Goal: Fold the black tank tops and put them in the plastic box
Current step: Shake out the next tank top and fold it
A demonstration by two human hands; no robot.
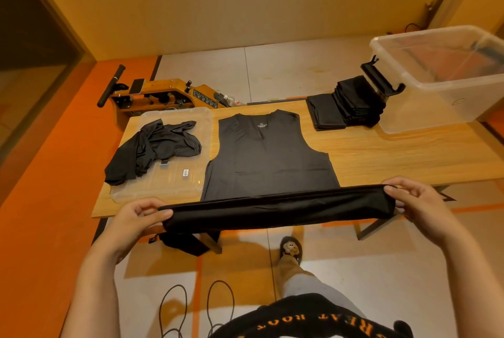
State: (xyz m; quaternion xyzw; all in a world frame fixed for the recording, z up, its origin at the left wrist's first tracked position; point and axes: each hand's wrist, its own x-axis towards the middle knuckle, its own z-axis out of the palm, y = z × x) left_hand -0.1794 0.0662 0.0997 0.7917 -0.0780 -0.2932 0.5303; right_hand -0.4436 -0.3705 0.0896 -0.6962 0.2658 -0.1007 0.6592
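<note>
A black tank top (268,154) lies spread flat on the wooden table (395,157), neck toward the far side. Its bottom hem is lifted off the near table edge and stretched into a band. My left hand (136,217) pinches the hem's left corner. My right hand (414,198) pinches the right corner. A stack of folded black tank tops (346,108) sits at the back right, beside the clear plastic box (441,84). Crumpled black tank tops (152,146) lie on a clear lid (174,179) at the left.
A wooden rowing machine (163,94) stands on the floor behind the table. Black fabric (188,242) hangs below the table's near edge. My foot in a slipper (290,249) and looped cables (196,307) are on the floor in front.
</note>
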